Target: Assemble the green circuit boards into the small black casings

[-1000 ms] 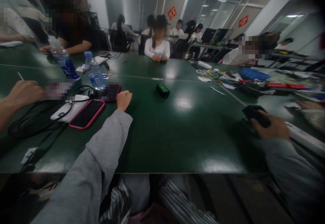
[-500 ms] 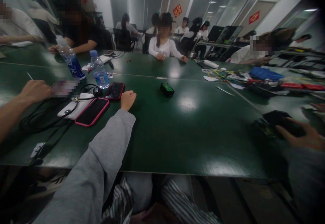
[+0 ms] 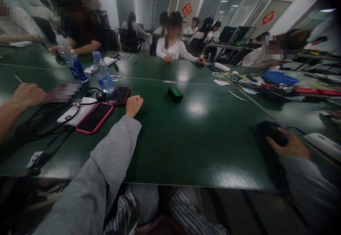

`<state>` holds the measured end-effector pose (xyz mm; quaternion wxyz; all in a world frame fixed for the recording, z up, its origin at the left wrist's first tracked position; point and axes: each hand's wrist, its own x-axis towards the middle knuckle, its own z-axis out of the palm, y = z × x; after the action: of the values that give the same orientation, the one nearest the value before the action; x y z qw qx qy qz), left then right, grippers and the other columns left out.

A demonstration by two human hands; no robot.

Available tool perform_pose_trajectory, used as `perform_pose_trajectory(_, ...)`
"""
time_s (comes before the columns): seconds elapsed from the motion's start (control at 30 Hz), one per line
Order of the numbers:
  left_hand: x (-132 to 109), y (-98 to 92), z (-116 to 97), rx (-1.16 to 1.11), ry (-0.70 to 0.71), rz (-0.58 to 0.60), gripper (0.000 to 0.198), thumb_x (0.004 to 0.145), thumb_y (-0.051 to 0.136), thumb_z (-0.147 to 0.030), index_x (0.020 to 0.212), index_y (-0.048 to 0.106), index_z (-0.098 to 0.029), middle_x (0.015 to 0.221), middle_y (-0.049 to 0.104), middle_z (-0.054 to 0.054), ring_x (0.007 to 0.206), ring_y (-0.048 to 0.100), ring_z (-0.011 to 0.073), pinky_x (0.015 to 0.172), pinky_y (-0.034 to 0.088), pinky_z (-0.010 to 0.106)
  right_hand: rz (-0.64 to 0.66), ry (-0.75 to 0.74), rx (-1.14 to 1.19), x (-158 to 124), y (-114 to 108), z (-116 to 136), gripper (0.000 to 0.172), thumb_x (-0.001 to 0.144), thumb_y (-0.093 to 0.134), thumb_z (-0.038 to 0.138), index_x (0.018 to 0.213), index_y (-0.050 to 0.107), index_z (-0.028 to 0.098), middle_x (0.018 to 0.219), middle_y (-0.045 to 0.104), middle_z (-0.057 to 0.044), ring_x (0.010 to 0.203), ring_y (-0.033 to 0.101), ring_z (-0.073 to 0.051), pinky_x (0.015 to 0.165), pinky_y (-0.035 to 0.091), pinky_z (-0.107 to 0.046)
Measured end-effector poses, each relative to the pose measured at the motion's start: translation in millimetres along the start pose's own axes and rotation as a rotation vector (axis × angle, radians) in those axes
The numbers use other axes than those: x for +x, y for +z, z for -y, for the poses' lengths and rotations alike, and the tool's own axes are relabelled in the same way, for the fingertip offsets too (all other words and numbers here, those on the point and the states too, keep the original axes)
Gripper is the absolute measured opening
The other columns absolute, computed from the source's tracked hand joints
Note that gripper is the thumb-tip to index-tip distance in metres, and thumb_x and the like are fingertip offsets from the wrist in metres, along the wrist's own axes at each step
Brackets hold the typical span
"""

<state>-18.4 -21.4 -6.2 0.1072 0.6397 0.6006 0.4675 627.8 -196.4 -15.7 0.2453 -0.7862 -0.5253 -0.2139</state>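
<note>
My left hand [image 3: 134,106] rests on the green table in a fist at the end of a grey sleeve, with nothing showing in it. Just left of it lie a dark phone with a red edge [image 3: 120,96] and a phone in a pink case [image 3: 95,118]. To the right, my right hand [image 3: 291,144] is wrapped round a black box-like object [image 3: 269,130] on or just over the table. Its details are dark and partly covered by the fingers. A small black box with a green face [image 3: 175,94] stands between my hands, touched by neither.
Left are a white power bank [image 3: 77,112] with black cables, two bottles, including a clear one [image 3: 104,73], and another person's hand [image 3: 29,94]. Right lie a metal wrench-like tool [image 3: 237,96], tangled cables, a blue bundle [image 3: 279,78] and a white device [image 3: 323,144]. People sit across the table.
My right hand has moved left and inward with the black box-like object, uncovering the white device behind it. My left fist has stayed in place. A person opposite has reached further sideways.
</note>
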Motion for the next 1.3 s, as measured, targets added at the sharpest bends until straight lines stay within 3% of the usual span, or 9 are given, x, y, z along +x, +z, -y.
perform_pose_trajectory(0.07,0,-0.5,-1,0.006,-0.003,0.010,0.038,0.076,0.053,-0.019,0.051,0.025,-0.019,0.051,0.025,-0.005,0.052,0.027,0.0093,0.055,0.017,0.030,0.160,-0.064,0.079,-16,4,45,0.063,0.078,0.065,0.045,0.131,0.058,0.013,0.111,0.063,-0.021,0.092,0.060,-0.030,0.075,0.047,-0.043)
perform_pose_trajectory(0.13,0,-1.4,-2,0.026,-0.016,0.024,0.037,0.078,0.052,-0.020,0.052,0.026,-0.019,0.051,0.027,-0.005,0.053,0.028,0.0096,0.055,0.018,0.029,0.240,-0.303,0.243,-36,2,112,0.067,0.083,0.058,0.043,0.140,0.047,0.011,0.120,0.058,-0.021,0.108,0.055,-0.030,0.090,0.046,-0.041)
perform_pose_trajectory(0.3,0,-4.0,-8,0.209,-0.024,0.038,0.040,0.087,0.048,-0.032,0.054,0.030,-0.019,0.053,0.034,-0.004,0.055,0.032,0.0106,0.057,0.019,0.029,0.371,-0.687,0.409,-66,-3,301,0.065,0.091,0.046,0.041,0.149,0.029,0.016,0.114,0.053,-0.017,0.099,0.054,-0.028,0.087,0.048,-0.044)
perform_pose_trajectory(0.47,-8,-6.9,-18,0.317,0.028,0.191,0.037,0.091,0.048,-0.043,0.062,0.045,-0.020,0.061,0.048,-0.001,0.059,0.042,0.0129,0.060,0.026,0.028,0.320,-0.604,0.305,-41,26,417,0.061,0.095,0.040,0.038,0.150,0.028,0.014,0.119,0.049,-0.019,0.107,0.047,-0.032,0.090,0.043,-0.047)
perform_pose_trajectory(0.57,-9,-8.0,-22,0.341,0.051,0.246,0.035,0.092,0.047,-0.047,0.070,0.052,-0.020,0.068,0.056,0.002,0.064,0.048,0.0152,0.063,0.032,0.028,0.291,-0.495,0.302,-28,46,439,0.061,0.095,0.039,0.038,0.149,0.029,0.012,0.121,0.048,-0.021,0.110,0.045,-0.034,0.090,0.040,-0.049)
perform_pose_trajectory(0.7,-6,-7.8,-25,0.417,0.090,0.139,0.028,0.092,0.047,-0.044,0.084,0.057,-0.020,0.091,0.062,0.007,0.088,0.055,0.0214,0.079,0.039,0.034,0.297,-0.494,0.373,-27,55,435,0.062,0.096,0.037,0.047,0.150,0.027,0.017,0.126,0.045,-0.021,0.115,0.041,-0.036,0.093,0.037,-0.053)
perform_pose_trajectory(0.83,-3,-11.0,-26,0.547,0.013,0.007,0.026,0.091,0.048,-0.040,0.102,0.058,-0.019,0.116,0.058,0.013,0.113,0.048,0.0301,0.095,0.036,0.046,0.267,-0.509,0.386,-32,54,431,0.062,0.096,0.036,0.050,0.148,0.029,0.017,0.133,0.039,-0.021,0.122,0.036,-0.037,0.097,0.033,-0.055)
perform_pose_trajectory(1.0,1,-23.9,-8,0.720,-0.110,-0.110,0.047,0.086,0.051,-0.040,0.124,0.050,-0.011,0.139,0.044,0.022,0.133,0.033,0.0386,0.106,0.028,0.054,0.193,-0.496,0.392,-33,51,434,0.057,0.097,0.034,0.047,0.147,0.030,0.020,0.138,0.034,-0.019,0.128,0.031,-0.035,0.101,0.030,-0.056)
perform_pose_trajectory(1.3,22,-18.9,21,0.771,-0.382,-0.162,0.076,0.078,0.057,-0.054,0.135,0.039,-0.007,0.136,0.047,0.028,0.124,0.044,0.0417,0.100,0.035,0.057,0.071,-0.521,0.412,-34,38,438,0.051,0.096,0.037,0.036,0.145,0.032,0.021,0.139,0.035,-0.016,0.129,0.031,-0.031,0.104,0.028,-0.050)
